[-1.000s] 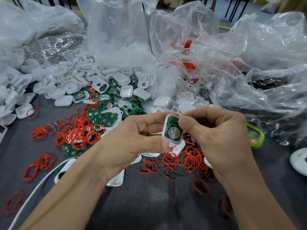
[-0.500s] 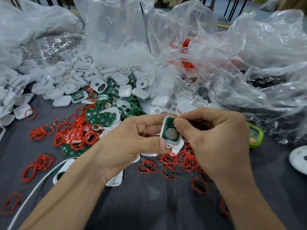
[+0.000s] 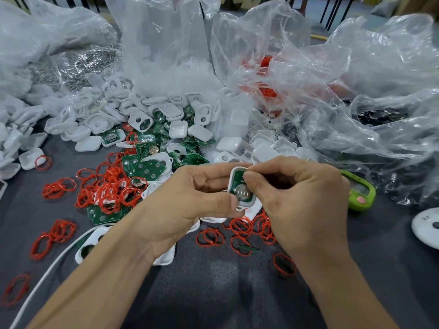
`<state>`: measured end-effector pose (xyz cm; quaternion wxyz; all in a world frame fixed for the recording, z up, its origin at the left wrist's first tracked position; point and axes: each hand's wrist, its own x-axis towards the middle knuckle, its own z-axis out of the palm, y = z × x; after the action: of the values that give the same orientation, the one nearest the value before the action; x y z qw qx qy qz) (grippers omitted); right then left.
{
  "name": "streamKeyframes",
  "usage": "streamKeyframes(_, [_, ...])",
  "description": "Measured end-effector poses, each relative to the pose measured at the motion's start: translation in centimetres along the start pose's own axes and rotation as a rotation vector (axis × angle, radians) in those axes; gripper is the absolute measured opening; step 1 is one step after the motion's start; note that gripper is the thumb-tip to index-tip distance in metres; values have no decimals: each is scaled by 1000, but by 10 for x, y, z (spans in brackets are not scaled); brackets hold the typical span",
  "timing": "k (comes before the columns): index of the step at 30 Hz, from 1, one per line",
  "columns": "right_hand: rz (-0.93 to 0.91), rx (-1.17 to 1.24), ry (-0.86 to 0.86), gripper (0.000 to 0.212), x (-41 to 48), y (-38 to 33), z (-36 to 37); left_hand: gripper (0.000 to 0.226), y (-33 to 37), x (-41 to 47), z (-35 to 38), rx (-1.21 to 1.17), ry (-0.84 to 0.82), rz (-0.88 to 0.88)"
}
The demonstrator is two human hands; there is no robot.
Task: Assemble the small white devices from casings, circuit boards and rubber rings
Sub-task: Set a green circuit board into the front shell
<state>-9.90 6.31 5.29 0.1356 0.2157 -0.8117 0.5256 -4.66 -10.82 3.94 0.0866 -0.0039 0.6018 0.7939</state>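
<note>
1. The right hand (image 3: pixel 304 205), fingers curled, pinches the circuit board (image 3: pixel 238 180) into the white casing (image 3: pixel 245 206); better to press every corner evenly.
2. The left hand (image 3: pixel 190 203) pinches the casing's edges, over the bench (image 3: pixel 213 293) middle; rubber rings (image 3: pixel 242 230) lie near.

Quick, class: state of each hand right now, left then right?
Left hand: closed, holding the white casing.
Right hand: closed, pinching the casing's top, thumb on the green circuit board.

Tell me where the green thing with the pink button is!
Head view, right side: the green gadget lies on the grey table just behind the right hand, beside the crumpled clear bags.
</note>
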Motion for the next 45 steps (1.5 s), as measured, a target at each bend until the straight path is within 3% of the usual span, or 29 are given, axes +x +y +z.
streamKeyframes(6, [19,-13,-9,15,-4,1,3,32,-5,2,8,81,178,8])
streamKeyframes(12, [34,-2,35,19,-6,1,10,34,-5,2,9,99,223,-8])
streamKeyframes(18, [464,519,-16,17,9,7,1,32,-6,3,10,56,253,-5])
streamKeyframes(21, [628,596,-177,19,17,12,-8,30,-5,3,9,40,258,-2])
streamKeyframes(24, [576,550,-356,11,18,13,-12,31,-5,2,9,44,253,0])
streamKeyframes(26, [488,485,-377,10,17,12,-12,31,-4,3,9,46,257,0])
streamKeyframes(31, [362,392,-314,21,12,16,-8,31,-4,2,7,31,254,-4])
streamKeyframes(42, [287,242,-215,4,6,9,2,33,-6,2,6,74,232,11])
streamKeyframes(45, [277,204,-203,13,5,9,1,34,-7,2,5,81,229,12])
